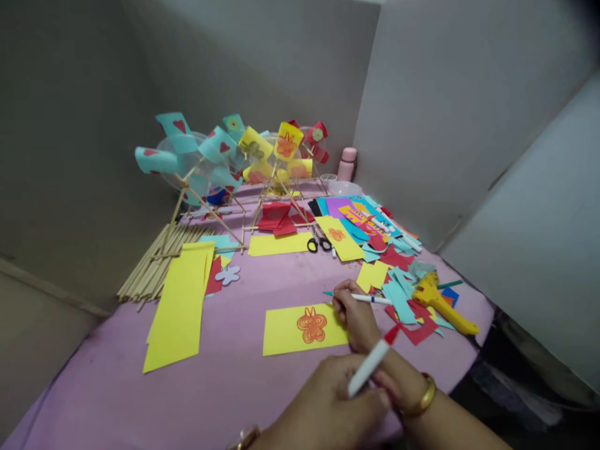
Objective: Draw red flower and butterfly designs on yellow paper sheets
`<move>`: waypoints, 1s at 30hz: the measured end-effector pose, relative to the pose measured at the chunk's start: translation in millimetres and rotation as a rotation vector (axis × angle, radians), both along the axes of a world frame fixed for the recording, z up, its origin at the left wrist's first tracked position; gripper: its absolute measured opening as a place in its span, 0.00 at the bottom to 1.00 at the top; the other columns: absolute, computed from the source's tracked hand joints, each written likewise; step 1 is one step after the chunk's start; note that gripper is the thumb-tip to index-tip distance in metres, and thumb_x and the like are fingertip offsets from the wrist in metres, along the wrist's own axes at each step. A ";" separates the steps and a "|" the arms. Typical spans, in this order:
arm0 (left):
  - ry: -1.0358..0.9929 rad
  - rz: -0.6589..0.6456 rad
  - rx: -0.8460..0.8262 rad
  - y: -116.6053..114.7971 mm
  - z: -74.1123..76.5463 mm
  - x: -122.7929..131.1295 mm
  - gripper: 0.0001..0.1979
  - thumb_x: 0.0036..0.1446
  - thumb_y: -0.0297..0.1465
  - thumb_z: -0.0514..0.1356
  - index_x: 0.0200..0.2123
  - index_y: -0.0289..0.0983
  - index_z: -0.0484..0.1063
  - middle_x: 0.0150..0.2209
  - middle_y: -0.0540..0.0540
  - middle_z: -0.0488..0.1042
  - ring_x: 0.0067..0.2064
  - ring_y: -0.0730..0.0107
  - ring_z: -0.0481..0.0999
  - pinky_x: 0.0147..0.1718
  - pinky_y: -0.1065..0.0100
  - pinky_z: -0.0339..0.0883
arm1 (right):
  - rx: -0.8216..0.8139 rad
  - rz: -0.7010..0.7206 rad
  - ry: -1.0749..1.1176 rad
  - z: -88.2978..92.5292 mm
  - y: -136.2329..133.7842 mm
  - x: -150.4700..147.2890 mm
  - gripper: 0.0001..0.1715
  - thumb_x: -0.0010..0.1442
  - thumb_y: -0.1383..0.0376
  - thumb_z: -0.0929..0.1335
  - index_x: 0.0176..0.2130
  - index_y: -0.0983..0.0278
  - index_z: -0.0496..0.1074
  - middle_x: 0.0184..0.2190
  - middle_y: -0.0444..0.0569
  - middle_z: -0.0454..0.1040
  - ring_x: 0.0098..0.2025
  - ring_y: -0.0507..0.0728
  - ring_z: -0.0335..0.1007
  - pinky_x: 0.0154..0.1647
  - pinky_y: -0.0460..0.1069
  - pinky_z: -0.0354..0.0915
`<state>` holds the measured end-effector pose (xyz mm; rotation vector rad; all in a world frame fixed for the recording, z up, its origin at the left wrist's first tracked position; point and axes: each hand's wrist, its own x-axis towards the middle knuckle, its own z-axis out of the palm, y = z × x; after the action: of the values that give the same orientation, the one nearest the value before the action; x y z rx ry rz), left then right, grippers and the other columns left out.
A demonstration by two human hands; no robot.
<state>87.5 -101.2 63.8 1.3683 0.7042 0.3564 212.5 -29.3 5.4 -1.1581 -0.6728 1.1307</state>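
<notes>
In the foreground, my left hand (332,397) is closed around a white marker with a red end (368,369), the red end pointing up and away. My left hand overlaps my right forearm in the view. Beyond it, my right hand (354,315) rests at the right edge of a yellow paper strip (284,328). Its fingers are curled round a slim white marker with a teal tip (372,299), which points left. An orange-red butterfly drawing (312,328) with swirled wings sits on the strip.
Long yellow strips (180,312) and wooden sticks (150,269) lie left. Stick-framed wheels with paper flags (192,159) stand behind. Black scissors (319,242), drawn yellow cards (338,234), paper scraps (400,290) and a yellow glue gun (443,303) lie farther right. A pink bottle (347,164) stands at the back.
</notes>
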 end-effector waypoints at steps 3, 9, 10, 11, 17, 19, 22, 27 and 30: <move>0.138 -0.039 0.209 1.7 -9.7 -17.7 0.07 0.58 0.26 0.55 0.34 0.36 0.74 0.29 0.53 0.73 0.32 0.73 0.69 0.32 0.73 0.60 | -0.025 -0.004 0.064 -2.2 1.8 5.9 0.06 0.45 0.67 0.67 0.25 0.61 0.62 0.11 0.33 0.60 0.14 0.47 0.45 0.14 0.42 0.40; 0.281 0.092 0.511 13.2 -20.1 -61.5 0.11 0.63 0.29 0.49 0.38 0.40 0.71 0.36 0.50 0.75 0.38 0.69 0.72 0.38 0.71 0.62 | -0.042 -0.020 0.179 14.5 -5.7 7.3 0.07 0.45 0.67 0.68 0.25 0.61 0.62 0.11 0.34 0.62 0.15 0.46 0.48 0.15 0.41 0.44; 0.285 0.123 0.584 16.2 -22.4 -65.3 0.11 0.63 0.29 0.49 0.40 0.41 0.71 0.37 0.50 0.74 0.38 0.69 0.72 0.38 0.70 0.62 | -0.046 -0.015 0.194 19.5 -8.0 5.2 0.07 0.45 0.67 0.68 0.25 0.61 0.63 0.11 0.34 0.62 0.15 0.46 0.49 0.15 0.41 0.45; 0.294 0.141 0.654 19.2 -25.2 -67.5 0.11 0.63 0.28 0.48 0.40 0.41 0.70 0.38 0.49 0.74 0.39 0.67 0.72 0.39 0.69 0.63 | -0.050 -0.009 0.207 24.2 -10.2 2.5 0.07 0.44 0.67 0.68 0.25 0.61 0.63 0.12 0.34 0.62 0.16 0.47 0.51 0.16 0.41 0.46; 0.396 0.145 0.937 30.1 -47.8 -63.4 0.11 0.60 0.24 0.47 0.36 0.38 0.69 0.36 0.45 0.72 0.38 0.63 0.70 0.36 0.63 0.65 | -0.111 -0.014 0.233 23.3 -19.4 -8.9 0.06 0.44 0.67 0.68 0.24 0.62 0.64 0.12 0.35 0.61 0.17 0.48 0.54 0.19 0.43 0.50; 0.424 0.174 1.019 31.5 -55.5 -62.1 0.12 0.59 0.22 0.47 0.37 0.37 0.69 0.35 0.46 0.73 0.36 0.63 0.71 0.34 0.63 0.66 | -0.137 -0.065 0.201 15.1 -21.3 -5.8 0.06 0.44 0.67 0.68 0.23 0.62 0.64 0.12 0.36 0.62 0.17 0.48 0.53 0.18 0.43 0.48; 0.451 0.201 1.189 33.2 -64.0 -61.0 0.17 0.58 0.19 0.47 0.44 0.38 0.69 0.36 0.46 0.73 0.36 0.64 0.71 0.34 0.64 0.65 | -0.133 -0.173 0.135 10.1 -23.1 -0.4 0.07 0.45 0.68 0.68 0.24 0.61 0.63 0.13 0.35 0.62 0.18 0.48 0.52 0.20 0.43 0.49; 0.589 0.146 1.246 37.0 -66.5 -57.6 0.18 0.58 0.17 0.49 0.44 0.41 0.69 0.33 0.51 0.73 0.32 0.66 0.71 0.32 0.66 0.63 | -0.175 -0.039 -0.056 16.2 -23.7 -11.0 0.04 0.50 0.67 0.66 0.27 0.61 0.64 0.14 0.37 0.66 0.20 0.50 0.57 0.22 0.44 0.54; 0.567 0.157 1.290 38.7 -66.0 -56.7 0.16 0.62 0.20 0.47 0.45 0.41 0.68 0.33 0.50 0.73 0.32 0.66 0.71 0.33 0.66 0.64 | -0.205 0.015 -0.156 12.1 -25.1 -17.4 0.05 0.51 0.66 0.66 0.26 0.61 0.62 0.14 0.37 0.66 0.20 0.50 0.58 0.22 0.44 0.56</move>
<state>30.8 -62.4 -2.2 2.7073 1.1180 0.5986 195.1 -54.4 17.5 -1.4290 -0.6976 1.1500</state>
